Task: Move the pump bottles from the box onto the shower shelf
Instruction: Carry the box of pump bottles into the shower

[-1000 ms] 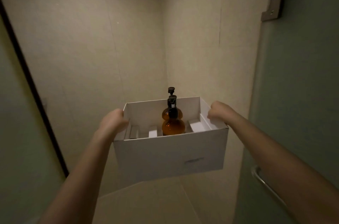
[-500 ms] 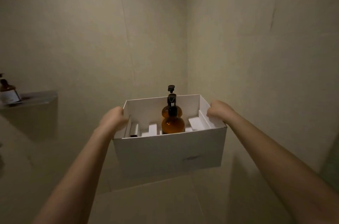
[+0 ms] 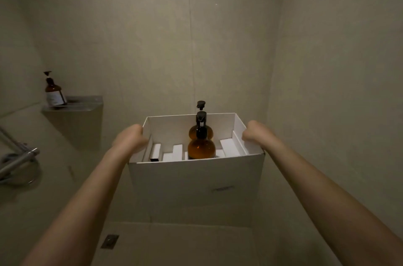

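Note:
I carry a white cardboard box (image 3: 196,183) in mid-air in front of me. My left hand (image 3: 130,138) grips its left rim and my right hand (image 3: 254,132) grips its right rim. Two amber pump bottles stand upright inside, one (image 3: 201,148) in front and one (image 3: 208,129) behind it, mostly hidden. A third amber pump bottle (image 3: 54,92) with a pale label stands on the metal shower shelf (image 3: 76,105) on the wall at the left. Small white boxes (image 3: 176,153) lie in the carton.
Beige tiled walls enclose the shower on three sides. A chrome mixer and hose (image 3: 17,163) stick out at the lower left. A square floor drain (image 3: 110,240) sits in the floor below the box.
The view has swung left and into the shower: the glass door and hinge are gone from view, and the shelf with its bottle has come fully into view. Both hands still grip the box.

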